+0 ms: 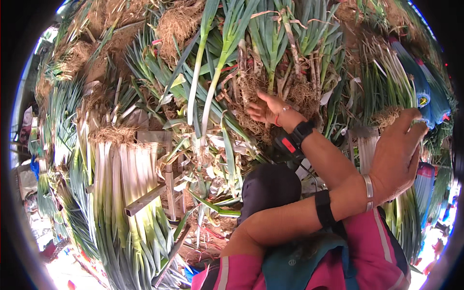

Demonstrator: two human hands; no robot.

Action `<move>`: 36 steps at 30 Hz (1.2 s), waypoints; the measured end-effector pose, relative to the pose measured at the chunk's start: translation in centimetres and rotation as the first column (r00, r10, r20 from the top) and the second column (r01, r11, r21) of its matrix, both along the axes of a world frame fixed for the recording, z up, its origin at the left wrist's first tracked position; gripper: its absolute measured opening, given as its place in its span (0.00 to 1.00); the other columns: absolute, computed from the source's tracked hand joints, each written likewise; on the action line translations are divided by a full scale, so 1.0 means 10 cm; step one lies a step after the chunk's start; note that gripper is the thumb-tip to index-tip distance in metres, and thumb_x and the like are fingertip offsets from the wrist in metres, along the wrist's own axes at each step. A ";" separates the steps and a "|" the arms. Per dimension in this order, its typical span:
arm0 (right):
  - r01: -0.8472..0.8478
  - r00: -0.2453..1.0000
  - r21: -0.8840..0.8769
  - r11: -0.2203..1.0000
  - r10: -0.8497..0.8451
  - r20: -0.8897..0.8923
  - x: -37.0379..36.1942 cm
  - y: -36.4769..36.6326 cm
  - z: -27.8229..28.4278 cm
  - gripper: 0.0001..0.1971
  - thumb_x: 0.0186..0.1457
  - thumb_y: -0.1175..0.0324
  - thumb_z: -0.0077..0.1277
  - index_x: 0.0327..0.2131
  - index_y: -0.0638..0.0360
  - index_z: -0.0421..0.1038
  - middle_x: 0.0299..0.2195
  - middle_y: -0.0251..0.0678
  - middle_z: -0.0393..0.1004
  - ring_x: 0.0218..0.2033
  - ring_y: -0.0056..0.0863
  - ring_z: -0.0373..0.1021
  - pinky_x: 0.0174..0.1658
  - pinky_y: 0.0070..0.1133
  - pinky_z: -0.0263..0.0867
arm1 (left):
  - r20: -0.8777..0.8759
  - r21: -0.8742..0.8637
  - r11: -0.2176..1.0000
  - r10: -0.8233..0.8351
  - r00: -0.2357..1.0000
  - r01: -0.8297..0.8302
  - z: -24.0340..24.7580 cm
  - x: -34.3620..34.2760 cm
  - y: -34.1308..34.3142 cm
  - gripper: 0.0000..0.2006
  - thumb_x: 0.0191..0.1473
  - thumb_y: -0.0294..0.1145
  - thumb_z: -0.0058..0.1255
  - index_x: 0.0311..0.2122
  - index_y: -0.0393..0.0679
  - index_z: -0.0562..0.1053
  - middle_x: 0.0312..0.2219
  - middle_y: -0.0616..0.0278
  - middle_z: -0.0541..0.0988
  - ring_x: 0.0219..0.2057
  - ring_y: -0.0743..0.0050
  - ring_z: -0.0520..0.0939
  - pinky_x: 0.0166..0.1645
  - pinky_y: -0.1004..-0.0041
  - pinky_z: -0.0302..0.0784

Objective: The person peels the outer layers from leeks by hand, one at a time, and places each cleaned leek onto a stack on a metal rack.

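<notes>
My right hand [268,112] reaches forward, palm partly showing. Its fingers are spread, and they are beside the brown, matted roots [302,99] of some long green onions. No stalk is visible in its grasp. My left arm crosses over the right one, putting my left hand [394,152] at the right of the view. The fingers there are bent but apart, with nothing visible between them. Behind that hand lies a bundle of green onions [366,153] with a root clump [386,116]. Two loose green onions [212,99] with white stems lie left of my right hand.
A large bundle of green onions [128,179] rests against a bar frame [169,181] on the left, leaves hanging down. My dark-clad knee [270,188] is in the middle. Peeled leaves and skins [227,150] litter the ground. Blue-wrapped bundles [420,89] lie at far right.
</notes>
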State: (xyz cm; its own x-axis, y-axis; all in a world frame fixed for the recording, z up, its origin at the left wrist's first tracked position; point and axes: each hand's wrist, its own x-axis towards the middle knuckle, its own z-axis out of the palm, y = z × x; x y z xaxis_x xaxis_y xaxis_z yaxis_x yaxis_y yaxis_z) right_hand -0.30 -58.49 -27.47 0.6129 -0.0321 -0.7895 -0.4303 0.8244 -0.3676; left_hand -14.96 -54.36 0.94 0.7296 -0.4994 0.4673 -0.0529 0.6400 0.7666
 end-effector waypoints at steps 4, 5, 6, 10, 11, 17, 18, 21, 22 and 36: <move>0.256 0.966 0.157 0.954 -0.259 -0.006 0.31 0.21 0.18 0.29 0.50 0.51 0.57 0.48 0.59 0.59 0.24 0.30 0.69 0.22 0.23 0.67 0.26 0.24 0.69 | 0.006 0.045 0.999 -0.001 1.000 0.001 -0.12 0.16 0.09 0.14 0.43 0.15 0.43 0.39 0.36 0.67 0.40 0.47 0.68 0.37 0.44 0.73 0.39 0.58 0.68; 0.245 0.959 0.245 0.938 -0.272 0.084 0.31 0.16 0.23 0.26 0.48 0.50 0.59 0.44 0.56 0.63 0.20 0.27 0.66 0.18 0.18 0.63 0.21 0.20 0.64 | 0.015 0.047 0.999 -0.019 1.000 0.018 -0.11 0.15 0.09 0.13 0.44 0.15 0.43 0.38 0.36 0.67 0.39 0.48 0.68 0.36 0.44 0.72 0.38 0.58 0.68; 0.224 0.967 0.204 0.953 -0.243 0.077 0.27 0.05 0.30 0.17 0.51 0.47 0.55 0.34 0.46 0.66 0.17 0.20 0.61 0.15 0.13 0.56 0.21 0.17 0.54 | 0.022 0.047 0.998 -0.040 0.999 0.039 -0.10 0.13 0.08 0.13 0.44 0.15 0.44 0.38 0.37 0.67 0.38 0.48 0.68 0.35 0.44 0.72 0.37 0.58 0.67; -0.110 0.909 -0.080 0.991 0.133 0.394 0.00 -0.05 1.00 0.24 0.55 0.39 0.42 0.17 0.45 0.57 0.11 0.17 0.53 0.09 0.12 0.49 0.13 0.16 0.47 | 0.040 0.090 0.996 -0.027 0.999 0.023 -0.14 0.19 0.18 0.13 0.44 0.16 0.44 0.38 0.37 0.67 0.37 0.49 0.68 0.35 0.45 0.72 0.36 0.58 0.67; -0.122 0.888 -0.225 0.967 0.208 0.411 -0.30 -0.19 1.32 0.26 0.56 0.38 0.38 0.16 0.45 0.54 0.10 0.17 0.52 0.07 0.11 0.48 0.12 0.17 0.45 | 0.037 0.058 0.997 -0.049 0.998 0.047 -0.05 0.14 0.16 0.13 0.43 0.16 0.44 0.38 0.37 0.67 0.36 0.49 0.68 0.35 0.45 0.72 0.36 0.58 0.67; 0.022 0.989 -0.489 0.872 0.053 0.139 -2.39 0.30 0.99 0.22 0.58 0.42 0.36 0.31 0.53 0.60 0.23 0.30 0.53 0.19 0.23 0.51 0.22 0.22 0.48 | 0.014 0.045 0.998 -0.053 0.999 0.052 -0.08 0.11 0.26 0.10 0.45 0.17 0.43 0.36 0.38 0.69 0.32 0.51 0.70 0.32 0.45 0.73 0.36 0.58 0.67; -0.014 0.998 -0.587 0.809 0.047 0.041 -2.68 0.41 0.79 0.22 0.58 0.44 0.38 0.34 0.55 0.60 0.27 0.33 0.55 0.24 0.26 0.53 0.27 0.23 0.49 | 0.049 0.085 0.992 -0.098 0.994 0.094 -0.03 0.06 0.27 0.10 0.45 0.17 0.44 0.35 0.38 0.69 0.32 0.51 0.70 0.32 0.46 0.73 0.35 0.58 0.67; -0.224 0.974 -0.829 0.513 0.132 -0.182 -2.98 0.57 0.18 0.24 0.57 0.48 0.42 0.45 0.61 0.58 0.40 0.41 0.59 0.37 0.35 0.59 0.39 0.28 0.55 | 0.101 0.174 0.967 -0.204 0.974 0.184 0.01 -0.08 0.35 0.09 0.45 0.18 0.45 0.35 0.38 0.70 0.31 0.51 0.71 0.31 0.46 0.73 0.33 0.58 0.67; -0.268 0.962 -0.872 0.410 0.168 -0.217 -2.91 0.59 0.04 0.26 0.57 0.50 0.44 0.48 0.63 0.58 0.45 0.44 0.60 0.41 0.38 0.61 0.44 0.29 0.57 | 0.115 0.201 0.958 -0.232 0.966 0.206 -0.01 -0.13 0.36 0.09 0.45 0.18 0.45 0.34 0.38 0.70 0.30 0.51 0.71 0.30 0.46 0.73 0.33 0.57 0.67; -0.586 0.809 -0.756 0.292 0.260 -0.527 -3.07 0.80 -0.89 0.23 0.52 0.55 0.50 0.47 0.61 0.67 0.44 0.45 0.71 0.41 0.37 0.70 0.42 0.30 0.66 | 0.241 0.317 0.919 -0.318 0.917 0.236 -0.52 -0.88 0.35 0.08 0.39 0.23 0.49 0.30 0.39 0.70 0.28 0.49 0.72 0.32 0.43 0.72 0.37 0.55 0.67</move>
